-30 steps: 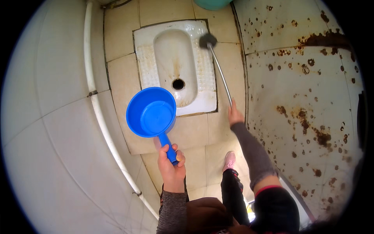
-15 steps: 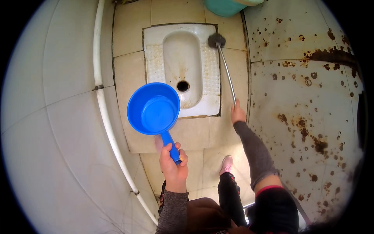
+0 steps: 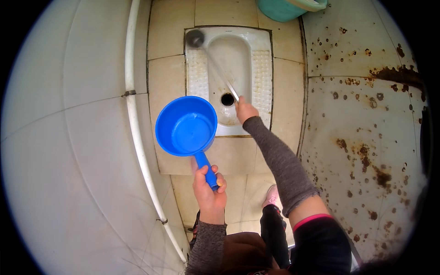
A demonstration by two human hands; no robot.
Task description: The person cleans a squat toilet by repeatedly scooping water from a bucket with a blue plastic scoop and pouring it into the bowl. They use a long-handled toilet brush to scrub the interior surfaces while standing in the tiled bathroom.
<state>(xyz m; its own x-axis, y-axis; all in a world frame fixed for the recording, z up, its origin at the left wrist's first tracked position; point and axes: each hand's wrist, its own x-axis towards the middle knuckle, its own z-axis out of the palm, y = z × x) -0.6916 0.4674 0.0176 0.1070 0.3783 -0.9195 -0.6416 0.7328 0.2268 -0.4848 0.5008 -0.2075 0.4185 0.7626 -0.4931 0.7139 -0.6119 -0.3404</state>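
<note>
My left hand (image 3: 209,185) is closed round the handle of a blue plastic dipper (image 3: 186,126), held in front of the near left part of a white squat toilet (image 3: 264,39). Only a little wetness shows inside the dipper. In my right hand (image 3: 246,110), fingers wrapped round it, is the pale handle of a toilet brush (image 3: 195,39). Its dark, blurred head lies over the toilet's far left corner, and the handle slants across the basin. The drain hole (image 3: 227,99) is just left of my right hand. Faint brown stains mark the basin.
A teal bucket (image 3: 284,10) stands at the far right, beyond the toilet. Along the left wall runs a white pipe (image 3: 131,59). The right wall (image 3: 330,119) has many brown rust spots. Beige tiles (image 3: 167,80) surround the toilet, and a pink shoe (image 3: 271,196) shows below.
My right hand has swung left, carrying the brush head from the toilet's far right edge to its far left corner. The dipper stays in my left hand, nearly in place; the view has shifted slightly.
</note>
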